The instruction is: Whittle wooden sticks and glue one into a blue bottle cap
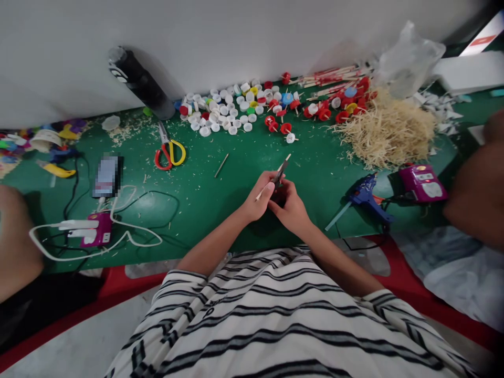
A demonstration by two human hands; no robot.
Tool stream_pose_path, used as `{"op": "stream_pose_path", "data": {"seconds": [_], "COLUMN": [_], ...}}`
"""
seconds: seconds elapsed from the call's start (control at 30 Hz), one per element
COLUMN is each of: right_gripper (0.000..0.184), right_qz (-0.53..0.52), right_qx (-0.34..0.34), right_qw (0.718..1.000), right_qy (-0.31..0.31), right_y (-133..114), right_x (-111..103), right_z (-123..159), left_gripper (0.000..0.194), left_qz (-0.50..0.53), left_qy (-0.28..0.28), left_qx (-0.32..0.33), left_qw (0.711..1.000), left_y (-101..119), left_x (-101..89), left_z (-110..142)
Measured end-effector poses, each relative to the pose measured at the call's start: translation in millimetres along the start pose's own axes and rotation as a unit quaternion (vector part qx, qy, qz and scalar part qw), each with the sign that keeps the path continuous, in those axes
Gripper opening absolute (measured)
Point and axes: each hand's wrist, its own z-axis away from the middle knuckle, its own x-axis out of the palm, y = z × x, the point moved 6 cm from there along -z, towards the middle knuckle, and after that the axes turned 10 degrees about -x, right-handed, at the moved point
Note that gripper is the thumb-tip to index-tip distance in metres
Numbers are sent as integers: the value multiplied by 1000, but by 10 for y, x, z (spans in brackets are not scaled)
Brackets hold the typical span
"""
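In front of my body, above the green table, my left hand [261, 198] is closed on a thin wooden stick [287, 157], its pale tip pointing up and to the right. A narrow dark-bladed tool [282, 170] lies close along the stick. My right hand [290, 206] has its fingers curled around the tool's lower part, beside the left hand. Its handle is mostly hidden, so its exact kind does not show. On the table to the left lies a thin metal rod [221, 165], apart from both hands.
Scissors [170, 152], white bottle caps [224, 111] and red caps on sticks [323, 113] lie farther back. A dark bottle [144, 86] leans there. Wood shavings [389, 128], a blue glue gun [368, 195] and a purple power box [423, 184] are right; cables and a phone [106, 176] left. People's arms flank me.
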Motion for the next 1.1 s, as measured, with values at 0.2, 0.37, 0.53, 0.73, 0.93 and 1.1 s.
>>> {"op": "stream_pose_path", "data": {"seconds": [0.2, 0.37, 0.53, 0.73, 0.93, 1.1], "right_gripper": [65, 61, 58, 39, 53, 42], "right_qz": [-116, -151, -164, -166, -367, -486], "right_qx": [-3, 6, -22, -37, -61, -11], "right_qw": [992, 986, 983, 985, 921, 870], "right_qy": [47, 71, 82, 39, 112, 84], "right_y": [55, 76, 51, 17, -104, -191], "right_x": [8, 16, 27, 65, -63, -78], "right_z": [-11, -6, 29, 100, 48, -17], "left_gripper": [73, 67, 70, 72, 82, 68], "left_qz": [-84, -79, -109, -100, -87, -72], "left_qy": [-6, -25, -33, 4, -25, -105], "left_qx": [104, 165, 201, 180, 115, 105], "left_qw": [991, 983, 973, 978, 989, 986], "left_y": [89, 97, 90, 20, -28, 21], "left_x": [18, -13, -50, -125, -110, 2], "left_z": [64, 88, 96, 40, 19, 62]}}
